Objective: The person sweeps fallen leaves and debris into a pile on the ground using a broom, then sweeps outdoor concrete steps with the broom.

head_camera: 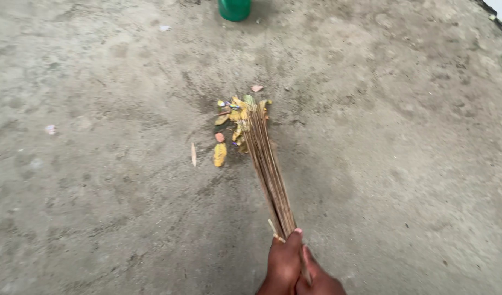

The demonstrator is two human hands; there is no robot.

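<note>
Low in view, both hands [297,267] clamp a stick broom [267,164], tips against yellow wrapper scraps [234,117]

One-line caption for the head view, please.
A hand grips a stick broom, its tips on a pile of yellow leaves and scraps on a concrete floor.

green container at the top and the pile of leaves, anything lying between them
In the head view, the stretch from the green container to the leaf pile is mostly bare concrete floor; only one small pinkish scrap lies there, just above the pile.
</note>
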